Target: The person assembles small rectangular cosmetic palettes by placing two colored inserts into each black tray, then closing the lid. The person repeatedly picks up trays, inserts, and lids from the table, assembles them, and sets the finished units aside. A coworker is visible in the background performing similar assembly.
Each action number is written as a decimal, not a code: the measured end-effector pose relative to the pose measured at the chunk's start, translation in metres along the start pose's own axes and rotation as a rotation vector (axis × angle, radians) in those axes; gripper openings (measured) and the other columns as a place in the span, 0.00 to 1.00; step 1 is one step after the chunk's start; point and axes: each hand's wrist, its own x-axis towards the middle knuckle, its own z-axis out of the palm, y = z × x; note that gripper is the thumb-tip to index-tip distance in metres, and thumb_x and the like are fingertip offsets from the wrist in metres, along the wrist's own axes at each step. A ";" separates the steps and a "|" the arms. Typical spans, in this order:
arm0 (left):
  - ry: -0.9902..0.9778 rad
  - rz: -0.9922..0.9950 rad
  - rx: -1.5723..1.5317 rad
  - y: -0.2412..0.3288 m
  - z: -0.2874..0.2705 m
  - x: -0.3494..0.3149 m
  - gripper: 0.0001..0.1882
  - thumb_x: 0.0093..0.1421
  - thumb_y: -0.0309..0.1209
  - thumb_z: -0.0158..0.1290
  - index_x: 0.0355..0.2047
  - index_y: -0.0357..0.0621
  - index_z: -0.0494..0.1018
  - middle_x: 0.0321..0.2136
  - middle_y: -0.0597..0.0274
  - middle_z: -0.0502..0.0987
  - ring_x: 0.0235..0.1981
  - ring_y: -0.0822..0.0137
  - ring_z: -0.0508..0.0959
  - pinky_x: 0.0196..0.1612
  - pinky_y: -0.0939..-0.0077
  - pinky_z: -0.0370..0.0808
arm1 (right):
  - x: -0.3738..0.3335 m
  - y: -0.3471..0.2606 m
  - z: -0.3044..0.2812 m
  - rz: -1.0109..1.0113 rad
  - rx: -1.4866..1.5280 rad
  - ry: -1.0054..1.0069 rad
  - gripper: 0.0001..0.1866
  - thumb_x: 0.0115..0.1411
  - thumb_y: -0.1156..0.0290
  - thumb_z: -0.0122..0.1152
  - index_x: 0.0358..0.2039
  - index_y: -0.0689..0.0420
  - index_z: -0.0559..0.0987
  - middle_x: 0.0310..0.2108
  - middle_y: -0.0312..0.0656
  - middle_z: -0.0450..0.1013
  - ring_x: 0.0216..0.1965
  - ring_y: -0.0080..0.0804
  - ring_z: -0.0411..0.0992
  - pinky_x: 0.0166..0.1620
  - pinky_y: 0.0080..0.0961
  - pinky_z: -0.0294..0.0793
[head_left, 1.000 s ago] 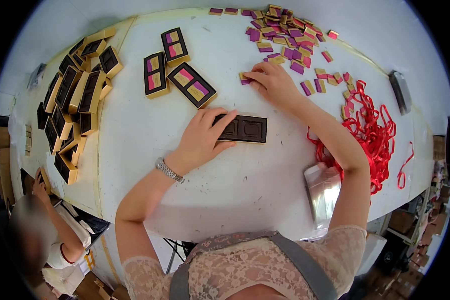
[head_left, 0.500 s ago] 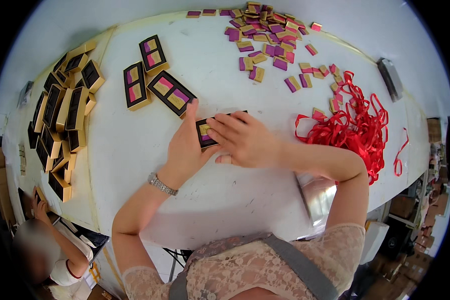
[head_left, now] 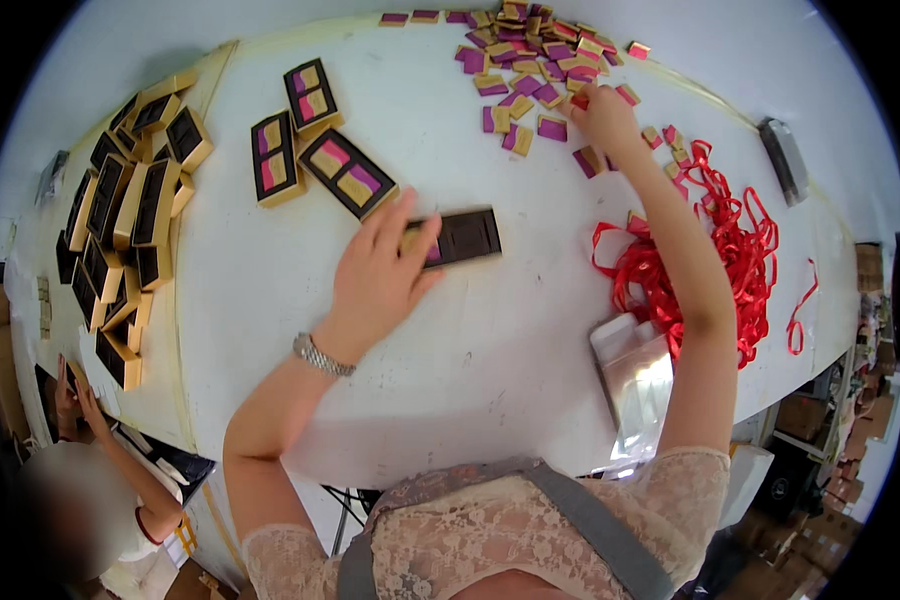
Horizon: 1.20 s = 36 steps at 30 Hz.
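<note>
In the middle of the table lies a narrow black-and-gold box (head_left: 470, 236), with a gold-and-purple packet in its left compartment and the right compartment bare. My left hand (head_left: 370, 282) grips its left end and covers part of the packet. My right hand (head_left: 604, 118) is stretched to the far right, its fingers closed at the edge of a pile of small gold, purple and pink packets (head_left: 542, 55); a pink-and-gold packet (head_left: 577, 100) shows at the fingertips. Three filled boxes, among them the nearest filled box (head_left: 350, 174), lie beyond my left hand, each holding two packets.
Many black-and-gold boxes with bare compartments (head_left: 152, 205) are heaped at the left. A tangle of red ribbon (head_left: 705, 265) lies right, beside a clear plastic pack (head_left: 635, 385). A dark grey object (head_left: 783, 160) stands far right. Another person (head_left: 120, 470) works at lower left.
My right hand has left the box and reached far right to the packet pile. The box's right compartment is now exposed. My left hand stays at the box's left end.
</note>
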 end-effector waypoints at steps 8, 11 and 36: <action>-0.026 -0.147 -0.123 -0.017 -0.002 -0.005 0.37 0.53 0.34 0.64 0.63 0.46 0.64 0.59 0.49 0.64 0.56 0.49 0.68 0.57 0.61 0.71 | -0.067 -0.103 -0.055 -0.262 0.717 0.065 0.13 0.55 0.83 0.58 0.41 0.60 0.80 0.35 0.43 0.79 0.34 0.44 0.77 0.38 0.34 0.77; -0.036 -0.118 -0.113 -0.020 0.000 -0.001 0.38 0.53 0.35 0.64 0.63 0.43 0.63 0.60 0.52 0.64 0.56 0.51 0.68 0.57 0.62 0.71 | -0.092 -0.130 -0.044 -0.597 0.790 -0.131 0.17 0.54 0.81 0.64 0.45 0.58 0.80 0.43 0.39 0.78 0.43 0.38 0.76 0.41 0.28 0.76; 0.078 -0.505 0.345 -0.070 -0.075 -0.059 0.34 0.56 0.23 0.55 0.65 0.51 0.62 0.64 0.45 0.62 0.61 0.41 0.65 0.61 0.55 0.66 | -0.026 -0.187 0.010 -0.579 0.300 0.252 0.18 0.56 0.61 0.62 0.45 0.57 0.79 0.44 0.41 0.74 0.51 0.41 0.69 0.49 0.40 0.70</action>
